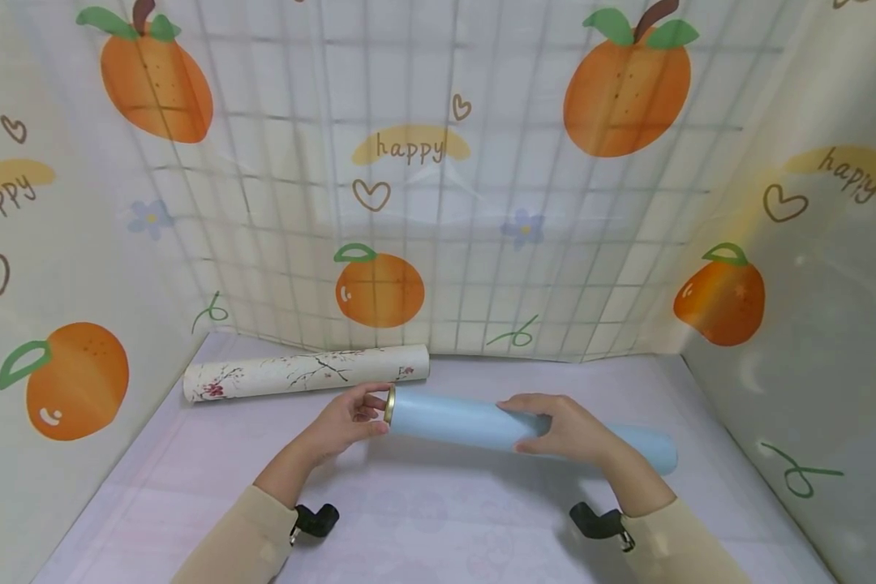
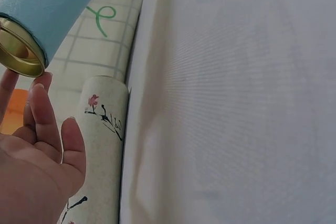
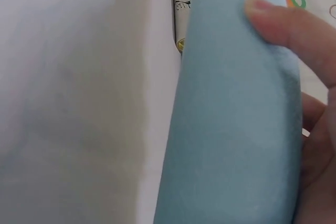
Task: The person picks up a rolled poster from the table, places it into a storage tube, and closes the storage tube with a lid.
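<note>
A long light blue cardboard tube [image 1: 453,418] is held above the table, slanting slightly down to the right. My right hand [image 1: 573,430] grips it right of its middle; the right wrist view shows the thumb along the tube [image 3: 236,108] and fingers partly hidden behind. At the left end is a gold metal rim [image 1: 390,404] with a recessed inside. Thumb and fingertips of my left hand [image 1: 346,422] straddle that rim. In the left wrist view the fingertips of the left hand [image 2: 37,156] touch the rim [image 2: 34,64] from below, while the thumb is out of frame.
A cream rolled tube with a plum-blossom branch print [image 1: 307,373] lies at the back left of the table [image 1: 438,519], just behind the left hand. Hanging sheets [image 1: 438,195] printed with oranges enclose the back and sides. A grid shows through the back sheet.
</note>
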The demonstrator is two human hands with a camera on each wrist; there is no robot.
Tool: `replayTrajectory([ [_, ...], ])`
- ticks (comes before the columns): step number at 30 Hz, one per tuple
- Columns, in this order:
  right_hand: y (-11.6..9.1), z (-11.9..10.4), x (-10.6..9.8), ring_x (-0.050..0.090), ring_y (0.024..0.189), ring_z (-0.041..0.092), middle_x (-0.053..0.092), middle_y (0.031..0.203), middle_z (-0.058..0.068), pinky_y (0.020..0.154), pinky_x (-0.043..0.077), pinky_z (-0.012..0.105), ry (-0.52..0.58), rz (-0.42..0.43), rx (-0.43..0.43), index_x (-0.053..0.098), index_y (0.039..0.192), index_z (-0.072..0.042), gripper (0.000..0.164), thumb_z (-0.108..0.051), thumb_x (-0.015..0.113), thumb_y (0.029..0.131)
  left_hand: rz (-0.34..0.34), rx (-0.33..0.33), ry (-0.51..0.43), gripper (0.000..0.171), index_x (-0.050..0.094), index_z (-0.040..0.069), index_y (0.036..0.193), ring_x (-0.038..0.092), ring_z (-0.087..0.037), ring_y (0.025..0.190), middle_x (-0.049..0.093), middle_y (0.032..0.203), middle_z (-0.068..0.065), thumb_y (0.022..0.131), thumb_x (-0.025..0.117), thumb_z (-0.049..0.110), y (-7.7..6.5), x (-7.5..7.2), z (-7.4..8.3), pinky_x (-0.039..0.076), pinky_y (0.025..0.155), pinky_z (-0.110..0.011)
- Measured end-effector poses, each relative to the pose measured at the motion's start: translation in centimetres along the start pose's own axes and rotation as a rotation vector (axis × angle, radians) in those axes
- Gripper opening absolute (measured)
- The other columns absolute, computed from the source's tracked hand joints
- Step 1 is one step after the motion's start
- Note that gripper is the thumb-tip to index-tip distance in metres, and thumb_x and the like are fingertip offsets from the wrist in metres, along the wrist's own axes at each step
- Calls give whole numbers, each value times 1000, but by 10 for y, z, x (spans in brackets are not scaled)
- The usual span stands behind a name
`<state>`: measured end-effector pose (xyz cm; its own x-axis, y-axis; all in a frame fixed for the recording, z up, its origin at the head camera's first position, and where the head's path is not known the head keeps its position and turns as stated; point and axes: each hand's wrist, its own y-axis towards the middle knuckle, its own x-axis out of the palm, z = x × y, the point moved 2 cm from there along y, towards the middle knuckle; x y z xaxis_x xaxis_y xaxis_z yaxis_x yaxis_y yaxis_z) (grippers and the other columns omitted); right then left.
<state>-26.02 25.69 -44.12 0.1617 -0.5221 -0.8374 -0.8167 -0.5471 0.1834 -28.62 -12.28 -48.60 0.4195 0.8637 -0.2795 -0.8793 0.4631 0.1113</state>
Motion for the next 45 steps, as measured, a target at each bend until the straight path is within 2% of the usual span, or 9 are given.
replayTrajectory([
  [9,-1,2,1,49,134,39,60,140,7,108,38,60,45,8,12,65,135,-23,64,-41,86,78,5,1,-18,68,49,9,146,56,-26,104,63,121,-13,86,80,18,-1,3,3,49,92,-33],
  [20,-3,2,1,50,132,37,60,139,6,107,41,58,40,20,10,66,135,-23,64,-39,87,77,31,-2,-45,67,54,11,144,55,-22,97,63,119,-12,84,82,19,0,6,1,51,81,-26],
  [31,-3,1,-2,49,134,32,59,140,1,108,42,52,89,15,64,66,134,-25,68,-40,89,73,37,-14,-58,72,52,11,145,55,-21,96,63,119,-12,81,83,22,-3,6,13,51,80,-25],
  [42,-2,0,-2,49,134,36,60,140,6,107,41,56,101,5,62,66,134,-24,66,-40,89,74,63,-11,-60,72,54,9,144,55,-21,94,62,117,-13,79,84,19,1,9,6,51,78,-25],
  [45,-2,0,-3,49,134,36,60,139,6,107,42,56,106,9,62,67,133,-23,66,-39,89,73,67,-8,-68,74,53,10,145,55,-20,95,62,119,-13,78,84,22,1,12,6,51,77,-24],
])
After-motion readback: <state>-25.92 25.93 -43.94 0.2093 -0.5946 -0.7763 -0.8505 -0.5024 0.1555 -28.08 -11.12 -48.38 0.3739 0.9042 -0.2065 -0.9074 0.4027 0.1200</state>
